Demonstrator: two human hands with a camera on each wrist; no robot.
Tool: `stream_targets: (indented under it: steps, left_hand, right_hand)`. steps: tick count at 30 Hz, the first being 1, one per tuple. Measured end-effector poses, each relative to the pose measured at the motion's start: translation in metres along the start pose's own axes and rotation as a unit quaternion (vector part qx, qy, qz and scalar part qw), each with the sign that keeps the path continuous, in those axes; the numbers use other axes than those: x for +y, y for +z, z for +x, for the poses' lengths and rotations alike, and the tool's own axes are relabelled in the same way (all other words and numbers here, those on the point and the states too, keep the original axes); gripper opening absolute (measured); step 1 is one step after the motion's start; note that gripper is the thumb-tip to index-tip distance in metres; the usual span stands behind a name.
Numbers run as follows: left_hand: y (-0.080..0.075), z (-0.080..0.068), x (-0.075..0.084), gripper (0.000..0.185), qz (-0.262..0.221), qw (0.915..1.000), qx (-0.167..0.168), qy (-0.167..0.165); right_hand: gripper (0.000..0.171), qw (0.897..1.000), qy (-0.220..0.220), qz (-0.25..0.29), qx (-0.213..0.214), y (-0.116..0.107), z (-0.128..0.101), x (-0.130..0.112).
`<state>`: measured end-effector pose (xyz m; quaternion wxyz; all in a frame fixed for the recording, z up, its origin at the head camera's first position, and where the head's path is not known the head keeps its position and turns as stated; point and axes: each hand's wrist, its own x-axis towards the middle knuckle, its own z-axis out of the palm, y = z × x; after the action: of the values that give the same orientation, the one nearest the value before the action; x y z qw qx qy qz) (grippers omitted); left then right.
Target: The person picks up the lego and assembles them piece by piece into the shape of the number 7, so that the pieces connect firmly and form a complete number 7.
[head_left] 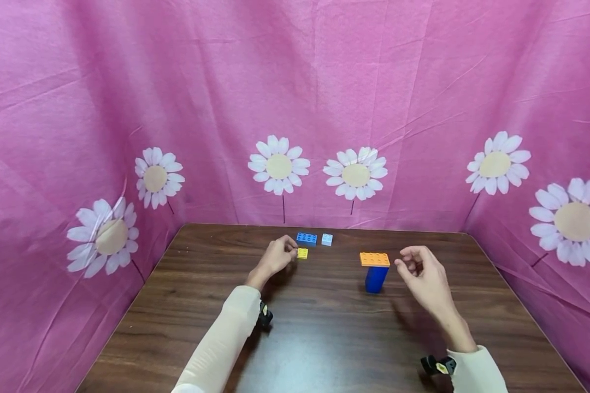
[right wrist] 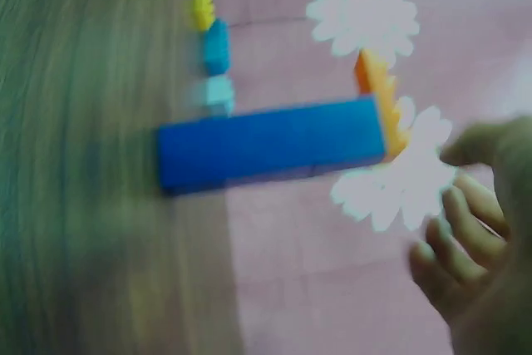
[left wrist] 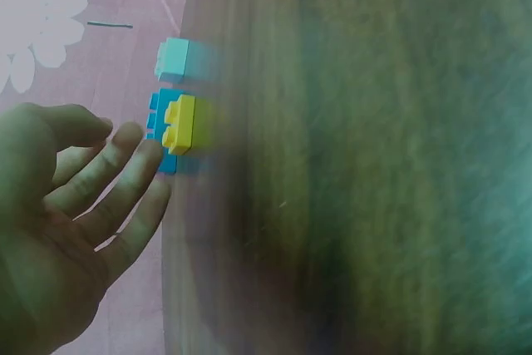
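I see my left hand (head_left: 275, 255), fingers loosely bent, empty, beside the yellow brick (head_left: 302, 253) on the worktop (head_left: 314, 333); right hand (head_left: 426, 278) half-curled, empty, near the orange brick (head_left: 375, 259) topping the upright blue tower (head_left: 376, 279).

We see both arms (head_left: 257, 277) (in cream sleeves (head_left: 221, 341)) extended forward, left grip (head_left: 277, 255) and right grip (head_left: 426, 278) loosely curved.
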<state>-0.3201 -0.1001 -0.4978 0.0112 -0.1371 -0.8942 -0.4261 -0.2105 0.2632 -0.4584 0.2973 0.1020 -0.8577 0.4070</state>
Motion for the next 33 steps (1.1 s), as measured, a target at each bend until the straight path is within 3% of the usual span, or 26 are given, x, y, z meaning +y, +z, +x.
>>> stream_targets:
  steps: [4, 8, 11, 16, 20, 23, 27, 33]
  left_hand:
    - [-0.003, 0.009, -0.001, 0.005, 0.043, 0.9985, 0.033, -0.007]
    - [-0.003, 0.021, -0.001, 0.011, 0.088, 0.9947, 0.05, 0.01]
    - [0.0, 0.03, 0.002, 0.017, 0.115, 0.9921, 0.043, 0.024]
    - [0.013, 0.041, 0.005, 0.035, 0.137, 0.9893, -0.017, 0.048]
    - [0.022, 0.044, 0.001, 0.044, 0.176, 0.981, -0.057, 0.059]
    - [0.024, 0.042, -0.004, 0.04, 0.193, 0.9783, -0.054, 0.051]
    - [0.022, 0.039, -0.008, 0.031, 0.173, 0.9834, -0.034, 0.043]
    - [0.016, 0.036, -0.013, 0.03, 0.154, 0.9868, -0.035, 0.036]
  right_hand:
    - [0.017, 0.998, -0.041, 0.002, 0.051, 0.005, -0.003, -0.023]
    - [0.019, 0.993, -0.113, 0.015, 0.015, 0.024, -0.009, -0.043]
    - [0.014, 0.99, -0.137, 0.011, -0.034, 0.046, -0.016, -0.053]
    - [0.009, 0.984, -0.111, -0.008, -0.137, 0.085, -0.022, -0.057]
    - [0.013, 0.976, -0.074, -0.023, -0.203, 0.116, -0.015, -0.055]
    - [0.017, 0.969, -0.043, -0.034, -0.239, 0.136, -0.004, -0.053]
    - [0.028, 0.958, -0.02, -0.066, -0.279, 0.159, 0.011, -0.047]
    - [0.047, 0.928, -0.054, -0.122, -0.348, 0.187, 0.026, -0.041]
